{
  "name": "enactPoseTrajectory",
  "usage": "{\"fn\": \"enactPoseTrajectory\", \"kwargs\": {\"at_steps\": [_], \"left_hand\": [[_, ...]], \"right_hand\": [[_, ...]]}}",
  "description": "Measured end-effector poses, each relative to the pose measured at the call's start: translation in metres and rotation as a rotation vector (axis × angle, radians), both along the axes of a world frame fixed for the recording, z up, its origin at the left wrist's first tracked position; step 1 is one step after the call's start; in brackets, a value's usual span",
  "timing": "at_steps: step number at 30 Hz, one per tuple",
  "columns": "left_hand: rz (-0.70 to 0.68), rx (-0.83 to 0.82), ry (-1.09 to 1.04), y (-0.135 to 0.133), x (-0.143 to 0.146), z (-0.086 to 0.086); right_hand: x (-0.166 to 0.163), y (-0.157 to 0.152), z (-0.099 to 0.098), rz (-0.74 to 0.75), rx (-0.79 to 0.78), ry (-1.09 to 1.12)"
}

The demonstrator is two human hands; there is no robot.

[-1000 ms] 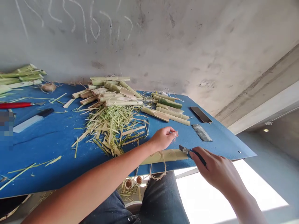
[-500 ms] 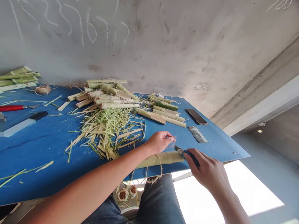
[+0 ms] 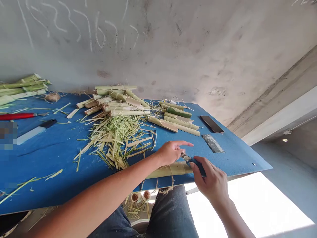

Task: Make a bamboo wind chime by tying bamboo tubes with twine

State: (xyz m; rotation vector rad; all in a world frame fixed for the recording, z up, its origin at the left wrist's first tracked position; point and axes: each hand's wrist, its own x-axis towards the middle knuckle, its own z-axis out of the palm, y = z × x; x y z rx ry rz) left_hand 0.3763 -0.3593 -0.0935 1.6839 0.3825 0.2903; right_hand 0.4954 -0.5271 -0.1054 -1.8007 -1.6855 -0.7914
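My right hand [image 3: 210, 177] is wrapped round the blue handle of a utility knife [image 3: 198, 165]. Its blade points left, right by the thumb of my left hand [image 3: 172, 153]. The left index finger is stretched out, while the thumb and other fingers stay pinched together; the twine seen in them half a second ago is mostly hidden now. Beneath both hands, along the table's front edge, lies a bamboo piece [image 3: 170, 170]. A loop of brown twine [image 3: 172, 180] passes over it and hangs past the edge.
Shavings [image 3: 121, 130] and stacked bamboo pieces [image 3: 128, 99] cover the middle of the blue table [image 3: 66, 172]. At right lie a phone [image 3: 211, 124] and a grey rectangular sheet [image 3: 213, 143]. A knife [image 3: 37, 131], a red-handled tool [image 3: 17, 116] and a twine ball [image 3: 52, 97] are on the left.
The knife in my right hand has moved left, bringing its blade to my left hand. My left index finger has straightened, and the twine end at those fingertips is no longer clear.
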Motion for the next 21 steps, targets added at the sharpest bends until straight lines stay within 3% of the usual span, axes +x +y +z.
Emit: {"fn": "enactPoseTrajectory", "kwargs": {"at_steps": [4, 9, 12, 17, 21], "left_hand": [[0.009, 0.086, -0.030, 0.003, -0.002, 0.000], [-0.005, 0.118, -0.064, 0.004, -0.006, 0.004], [0.015, 0.144, -0.032, 0.002, -0.005, 0.004], [0.191, 0.247, 0.053, 0.004, 0.001, -0.002], [0.275, 0.333, 0.138, 0.006, 0.003, -0.002]], "right_hand": [[-0.003, 0.003, -0.006, -0.061, -0.021, 0.157], [0.005, 0.004, 0.002, -0.173, 0.010, 0.345], [0.009, 0.001, 0.006, -0.140, -0.010, 0.391], [0.006, -0.009, 0.003, -0.031, -0.072, 0.269], [0.002, -0.009, -0.001, 0.003, -0.032, 0.111]]}}
